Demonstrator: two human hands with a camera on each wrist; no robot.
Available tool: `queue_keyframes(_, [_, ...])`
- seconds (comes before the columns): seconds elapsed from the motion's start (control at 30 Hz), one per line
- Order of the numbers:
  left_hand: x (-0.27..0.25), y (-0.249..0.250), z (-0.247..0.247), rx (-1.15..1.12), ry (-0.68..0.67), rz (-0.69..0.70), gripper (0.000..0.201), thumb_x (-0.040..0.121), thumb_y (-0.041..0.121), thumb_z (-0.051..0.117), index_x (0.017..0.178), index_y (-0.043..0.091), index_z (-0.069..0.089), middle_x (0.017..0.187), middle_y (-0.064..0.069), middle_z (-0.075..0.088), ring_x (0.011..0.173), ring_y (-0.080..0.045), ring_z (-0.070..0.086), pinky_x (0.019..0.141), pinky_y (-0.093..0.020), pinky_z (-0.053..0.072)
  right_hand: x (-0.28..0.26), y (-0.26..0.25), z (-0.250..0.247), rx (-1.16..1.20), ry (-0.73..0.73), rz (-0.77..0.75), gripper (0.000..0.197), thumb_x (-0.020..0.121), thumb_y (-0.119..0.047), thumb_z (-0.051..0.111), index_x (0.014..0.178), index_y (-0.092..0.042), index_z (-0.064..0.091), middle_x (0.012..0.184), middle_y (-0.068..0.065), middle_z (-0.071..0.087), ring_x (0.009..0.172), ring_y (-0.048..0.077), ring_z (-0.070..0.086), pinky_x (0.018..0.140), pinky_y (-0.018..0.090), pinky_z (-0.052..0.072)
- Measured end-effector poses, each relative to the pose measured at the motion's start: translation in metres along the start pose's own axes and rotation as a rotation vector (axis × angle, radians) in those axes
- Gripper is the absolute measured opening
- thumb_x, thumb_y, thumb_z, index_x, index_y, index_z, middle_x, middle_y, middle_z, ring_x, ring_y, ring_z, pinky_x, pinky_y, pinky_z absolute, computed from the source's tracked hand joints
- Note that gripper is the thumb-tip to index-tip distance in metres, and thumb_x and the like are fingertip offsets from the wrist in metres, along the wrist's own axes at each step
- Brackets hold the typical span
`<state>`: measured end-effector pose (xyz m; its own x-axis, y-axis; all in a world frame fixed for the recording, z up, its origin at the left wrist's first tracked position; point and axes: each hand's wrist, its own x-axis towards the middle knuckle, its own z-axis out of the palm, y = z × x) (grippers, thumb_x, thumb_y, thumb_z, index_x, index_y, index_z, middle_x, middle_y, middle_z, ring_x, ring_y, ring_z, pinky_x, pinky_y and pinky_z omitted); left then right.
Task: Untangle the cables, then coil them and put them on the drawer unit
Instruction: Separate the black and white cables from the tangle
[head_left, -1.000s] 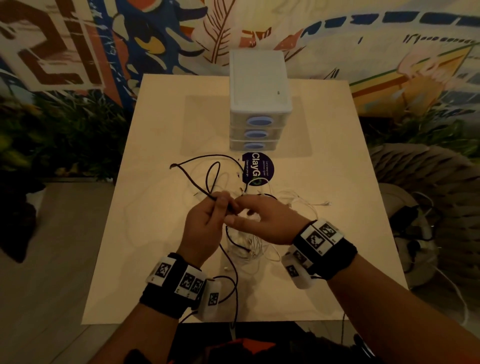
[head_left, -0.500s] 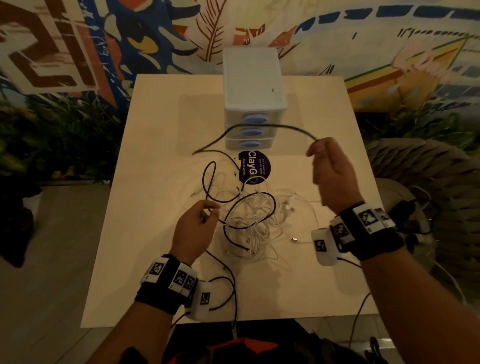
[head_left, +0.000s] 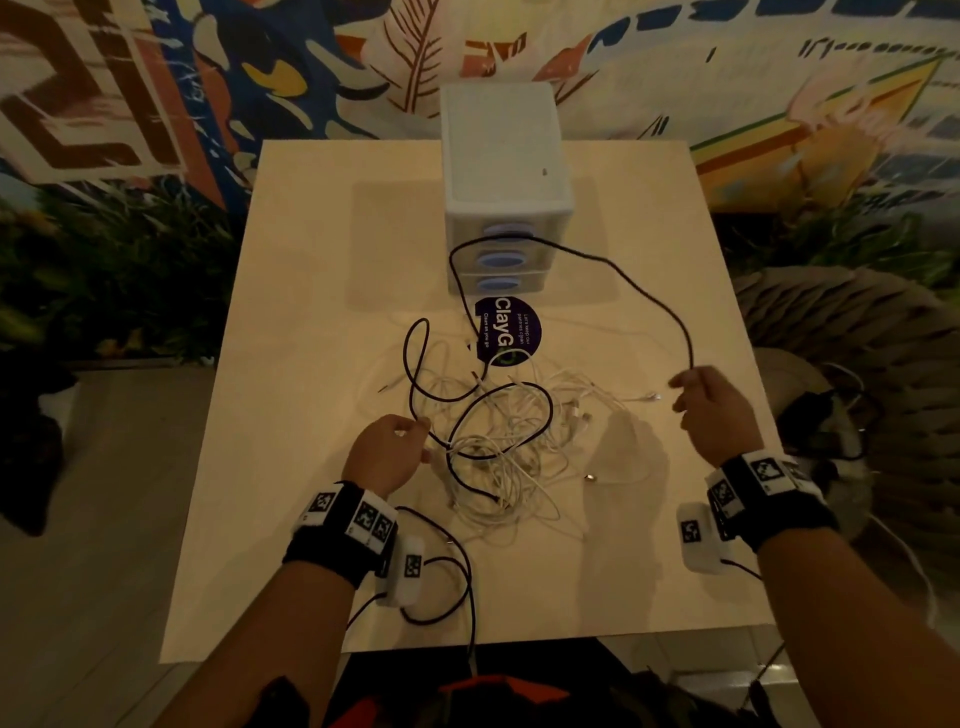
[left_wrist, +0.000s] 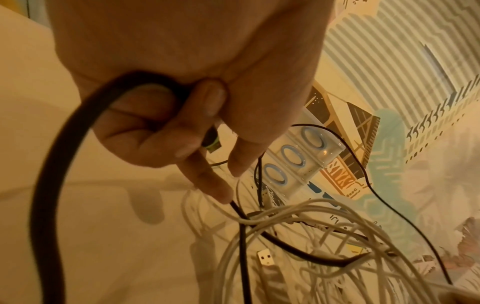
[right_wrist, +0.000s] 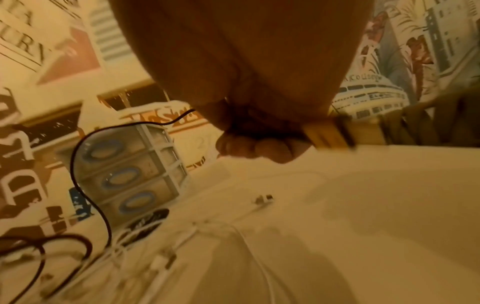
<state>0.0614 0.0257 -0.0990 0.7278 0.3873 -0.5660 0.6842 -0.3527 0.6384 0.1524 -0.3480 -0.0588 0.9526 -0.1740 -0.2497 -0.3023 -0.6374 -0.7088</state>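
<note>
While the right hand (head_left: 711, 410) pinches the black cable (head_left: 644, 291) and has swung it out wide, the left hand (head_left: 387, 452) grips its other stretch beside the white cables (head_left: 509, 457) on the table (head_left: 311, 312); that long loop now arcs free before the drawer unit (head_left: 504, 156), so untangling advances.

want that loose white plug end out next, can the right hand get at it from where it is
Probably yes. The white plug end lies apart from the white tangle, on bare table just left of the right hand. But that hand is holding the black cable, so it must release first.
</note>
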Motion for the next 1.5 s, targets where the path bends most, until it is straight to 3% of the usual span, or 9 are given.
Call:
queue_keyframes(0.13, [0.005, 0.003, -0.003, 0.011, 0.055, 0.014, 0.034, 0.096, 0.047, 0.062, 0.11, 0.016, 0.065, 0.087, -0.001, 0.075, 0.089, -0.02, 0.066, 0.071, -0.031, 0.042, -0.009, 0.016, 0.017, 0.002, -0.152, 0.068, 0.026, 0.104, -0.024, 0.046, 0.091, -0.023, 0.068, 0.093, 0.006, 0.071, 0.083, 0.025, 0.067, 0.065, 0.029, 0.046])
queue_keyframes(0.23, [0.008, 0.003, -0.001, -0.003, 0.06, 0.02, 0.035, 0.094, 0.043, 0.068, 0.111, 0.013, 0.066, 0.101, -0.004, 0.071, 0.095, -0.023, 0.064, 0.077, -0.03, 0.044, -0.009, 0.013, 0.031, -0.061, -0.244, 0.021, 0.026, 0.104, -0.029, 0.047, 0.091, -0.028, 0.07, 0.097, 0.003, 0.072, 0.092, 0.023, 0.068, 0.079, 0.035, 0.051])
queue_keyframes(0.57, [-0.012, 0.023, -0.013, -0.178, 0.188, 0.086, 0.017, 0.093, 0.031, 0.068, 0.097, 0.015, 0.066, 0.097, 0.001, 0.071, 0.082, -0.004, 0.053, 0.068, -0.025, 0.037, -0.004, -0.008, 0.045, -0.215, -0.256, -0.001, 0.037, 0.099, -0.041, 0.059, 0.129, -0.021, 0.063, 0.109, 0.005, 0.074, 0.105, 0.025, 0.067, 0.09, 0.033, 0.048])
queue_keyframes(0.73, [-0.031, 0.029, -0.024, -0.379, 0.113, 0.156, 0.023, 0.094, 0.034, 0.071, 0.103, 0.014, 0.064, 0.088, 0.0, 0.078, 0.043, 0.003, 0.047, 0.054, -0.028, 0.037, -0.007, -0.01, 0.043, -0.245, -0.291, 0.032, 0.055, 0.095, -0.039, 0.065, 0.146, -0.023, 0.05, 0.123, 0.001, 0.07, 0.114, 0.023, 0.063, 0.092, 0.031, 0.046])
queue_keyframes(0.93, [-0.04, 0.03, -0.027, -0.507, 0.112, 0.152, 0.023, 0.095, 0.029, 0.072, 0.104, 0.009, 0.064, 0.088, -0.006, 0.078, 0.051, -0.002, 0.052, 0.049, -0.023, 0.034, -0.018, -0.011, 0.046, -0.197, -0.304, -0.039, 0.055, 0.091, -0.035, 0.071, 0.141, -0.029, 0.048, 0.12, -0.002, 0.065, 0.093, 0.019, 0.067, 0.079, 0.029, 0.047])
queue_keyframes(1.03, [-0.042, 0.03, -0.028, -0.565, 0.098, 0.145, 0.021, 0.095, 0.029, 0.071, 0.103, 0.01, 0.064, 0.088, -0.006, 0.078, 0.053, -0.018, 0.04, 0.043, -0.024, 0.029, -0.028, -0.018, 0.045, -0.211, -0.225, -0.205, 0.038, 0.089, -0.028, 0.072, 0.123, -0.024, 0.057, 0.115, 0.001, 0.06, 0.09, 0.017, 0.064, 0.074, 0.027, 0.046])
queue_keyframes(1.13, [-0.046, 0.036, -0.03, -0.625, 0.076, 0.13, 0.019, 0.096, 0.028, 0.07, 0.101, 0.011, 0.064, 0.091, -0.008, 0.078, 0.047, -0.013, 0.036, 0.045, -0.026, 0.027, -0.043, -0.04, 0.046, -0.219, -0.209, -0.402, 0.02, 0.088, -0.028, 0.072, 0.103, -0.028, 0.06, 0.099, -0.009, 0.055, 0.085, 0.004, 0.06, 0.068, 0.018, 0.044])
queue_keyframes(1.27, [-0.049, 0.043, -0.031, -0.699, 0.035, 0.103, 0.015, 0.097, 0.027, 0.068, 0.102, 0.013, 0.063, 0.095, -0.01, 0.078, 0.043, -0.007, 0.031, 0.046, -0.025, 0.028, -0.064, -0.072, 0.052, -0.203, -0.345, -0.63, 0.025, 0.086, -0.028, 0.074, 0.108, -0.033, 0.063, 0.096, -0.014, 0.052, 0.08, 0.001, 0.056, 0.072, 0.013, 0.045])
queue_keyframes(1.5, [-0.052, 0.049, -0.031, -0.765, 0.009, 0.05, 0.016, 0.097, 0.027, 0.068, 0.103, 0.013, 0.062, 0.095, -0.008, 0.078, 0.048, -0.011, 0.028, 0.044, -0.021, 0.03, -0.07, -0.091, 0.072, -0.281, -0.376, -0.638, 0.023, 0.088, -0.036, 0.073, 0.111, -0.034, 0.072, 0.102, -0.011, 0.054, 0.084, 0.006, 0.055, 0.076, 0.026, 0.047])
